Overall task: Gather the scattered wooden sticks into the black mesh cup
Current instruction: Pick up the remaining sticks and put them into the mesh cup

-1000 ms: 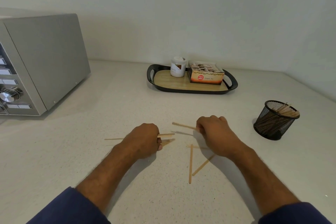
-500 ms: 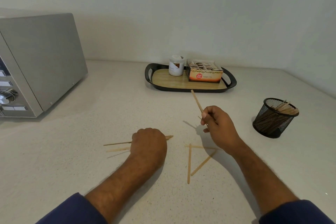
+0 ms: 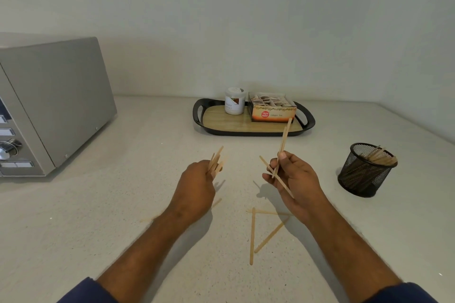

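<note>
My left hand (image 3: 197, 187) is lifted above the counter, shut on a small bundle of wooden sticks (image 3: 216, 160) that fan upward. My right hand (image 3: 295, 179) grips wooden sticks (image 3: 283, 145) too, one pointing up, another slanting down across the palm. Three loose sticks (image 3: 251, 236) lie in a rough triangle on the counter below my right hand. One more stick (image 3: 216, 202) lies partly hidden under my left wrist. The black mesh cup (image 3: 364, 174) stands to the right with several sticks inside.
A silver microwave (image 3: 54, 101) stands at the left. At the back sits a black tray (image 3: 199, 118) with a wooden base, carrying a white jar (image 3: 234, 104) and an open tea-bag box (image 3: 270, 108). The wall lies close behind.
Both hands have risen off the counter with sticks in them. The left hand's sticks, flat on the counter before, now point up. The right hand holds more than the single stick.
</note>
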The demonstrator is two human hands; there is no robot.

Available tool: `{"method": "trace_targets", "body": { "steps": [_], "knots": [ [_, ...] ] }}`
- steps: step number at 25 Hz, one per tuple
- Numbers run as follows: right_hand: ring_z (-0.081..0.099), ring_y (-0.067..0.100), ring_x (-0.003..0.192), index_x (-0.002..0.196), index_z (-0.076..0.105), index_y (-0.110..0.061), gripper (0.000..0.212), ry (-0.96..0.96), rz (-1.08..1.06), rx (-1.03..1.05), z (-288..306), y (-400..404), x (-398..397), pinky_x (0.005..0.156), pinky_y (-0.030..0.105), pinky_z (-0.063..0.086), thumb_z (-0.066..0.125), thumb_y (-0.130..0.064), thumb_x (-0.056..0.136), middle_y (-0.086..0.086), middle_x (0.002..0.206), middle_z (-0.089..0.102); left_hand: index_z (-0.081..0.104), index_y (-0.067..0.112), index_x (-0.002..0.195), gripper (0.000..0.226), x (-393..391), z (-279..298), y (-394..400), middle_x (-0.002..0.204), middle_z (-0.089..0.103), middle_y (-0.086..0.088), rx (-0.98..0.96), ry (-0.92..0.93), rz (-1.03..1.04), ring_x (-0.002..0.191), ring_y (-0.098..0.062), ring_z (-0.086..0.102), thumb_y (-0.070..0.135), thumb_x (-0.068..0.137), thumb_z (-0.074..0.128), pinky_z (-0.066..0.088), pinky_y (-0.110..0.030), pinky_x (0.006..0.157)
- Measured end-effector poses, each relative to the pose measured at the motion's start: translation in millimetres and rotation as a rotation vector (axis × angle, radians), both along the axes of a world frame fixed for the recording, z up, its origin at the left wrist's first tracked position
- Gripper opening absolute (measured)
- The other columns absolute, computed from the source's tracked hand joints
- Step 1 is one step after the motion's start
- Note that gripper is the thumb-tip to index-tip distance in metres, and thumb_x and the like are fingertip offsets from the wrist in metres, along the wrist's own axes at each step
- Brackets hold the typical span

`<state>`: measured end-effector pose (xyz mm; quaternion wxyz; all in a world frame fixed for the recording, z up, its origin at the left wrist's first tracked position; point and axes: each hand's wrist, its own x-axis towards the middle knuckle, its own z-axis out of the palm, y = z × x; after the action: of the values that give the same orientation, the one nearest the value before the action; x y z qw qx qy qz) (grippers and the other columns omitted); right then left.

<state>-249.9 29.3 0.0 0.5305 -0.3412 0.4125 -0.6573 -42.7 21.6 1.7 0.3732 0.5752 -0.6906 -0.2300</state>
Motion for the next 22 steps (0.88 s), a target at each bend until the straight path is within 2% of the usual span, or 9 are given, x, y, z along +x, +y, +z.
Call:
{"method": "trace_targets", "body": {
  "steps": [1,3,5,8,11,14,16,19,22],
  "knots": [
    [0.059,0.021,0.072,0.089,0.063,-0.010,0.017,-0.034,0.016,0.002,1,1,3,0.065,0.035,0.057,0.051,-0.018,0.098,0.005,0.070,0.065,0.064,0.006,0.104,0.022,-1,3,0,0.088,0.063,-0.011,0.023,0.109,-0.017,0.076,-0.022,0.057,0.013,0.100,0.044,0.046,-0.034,0.069],
    [0.058,0.020,0.070,0.090,0.063,-0.011,0.015,-0.070,0.042,-0.010,8,0,11,0.062,0.033,0.056,0.052,-0.019,0.097,0.005,0.070,0.065,0.062,0.018,0.102,0.021,-5,12,0,0.081,0.060,-0.004,0.122,0.372,-0.036,0.067,-0.015,0.052,0.017,0.101,0.041,0.044,-0.029,0.061],
    [0.058,0.019,0.068,0.089,0.063,-0.011,0.015,-0.077,0.056,-0.038,18,-2,22,0.060,0.031,0.054,0.052,-0.018,0.097,0.005,0.068,0.064,0.061,0.015,0.101,0.019,-12,22,-3,0.072,0.056,-0.001,0.252,0.664,-0.044,0.057,-0.011,0.045,0.025,0.100,0.045,0.039,-0.025,0.054],
    [0.058,0.017,0.065,0.088,0.063,-0.010,0.016,-0.101,0.101,-0.103,33,-5,44,0.059,0.030,0.053,0.052,-0.018,0.096,0.006,0.067,0.063,0.058,0.012,0.091,0.041,-29,36,-4,0.055,0.044,0.006,0.372,0.911,-0.119,0.045,-0.007,0.035,0.053,0.088,0.057,0.033,-0.023,0.045],
    [0.060,0.023,0.068,0.089,0.066,-0.009,0.023,0.008,0.147,-0.143,36,-5,64,0.060,0.035,0.049,0.050,-0.023,0.097,0.013,0.076,0.065,0.063,0.016,0.083,0.048,-45,41,-4,0.052,0.046,0.009,0.391,0.903,-0.181,0.044,-0.005,0.038,0.063,0.084,0.055,0.034,-0.022,0.043],
    [0.057,0.021,0.066,0.086,0.066,-0.011,0.022,0.145,0.092,-0.167,32,-4,73,0.053,0.032,0.048,0.050,-0.021,0.098,0.011,0.073,0.062,0.057,0.018,0.077,0.041,-53,38,-9,0.059,0.053,0.005,0.308,0.824,-0.042,0.053,-0.008,0.047,0.048,0.098,0.040,0.040,-0.023,0.049],
    [0.061,0.018,0.067,0.090,0.066,-0.011,0.017,0.214,0.039,-0.189,29,-4,74,0.058,0.025,0.053,0.052,-0.017,0.096,0.009,0.072,0.065,0.056,0.018,0.078,0.040,-55,33,-11,0.066,0.057,0.002,0.214,0.763,0.044,0.062,-0.012,0.053,0.042,0.101,0.033,0.043,-0.025,0.055],
    [0.065,0.013,0.072,0.092,0.067,-0.019,0.013,0.307,-0.067,-0.220,28,-4,68,0.066,0.023,0.055,0.055,-0.018,0.095,0.003,0.073,0.068,0.055,0.018,0.081,0.039,-54,28,-12,0.067,0.058,-0.001,0.100,0.829,0.123,0.065,-0.015,0.054,0.041,0.101,0.031,0.046,-0.028,0.060],
    [0.063,0.013,0.071,0.092,0.067,-0.022,0.012,0.300,-0.157,-0.196,28,-4,58,0.067,0.026,0.052,0.055,-0.019,0.095,0.001,0.074,0.067,0.055,0.018,0.084,0.036,-47,30,-19,0.060,0.050,-0.001,0.100,0.967,0.196,0.059,-0.014,0.049,0.044,0.099,0.034,0.047,-0.029,0.060]
  ]
}}
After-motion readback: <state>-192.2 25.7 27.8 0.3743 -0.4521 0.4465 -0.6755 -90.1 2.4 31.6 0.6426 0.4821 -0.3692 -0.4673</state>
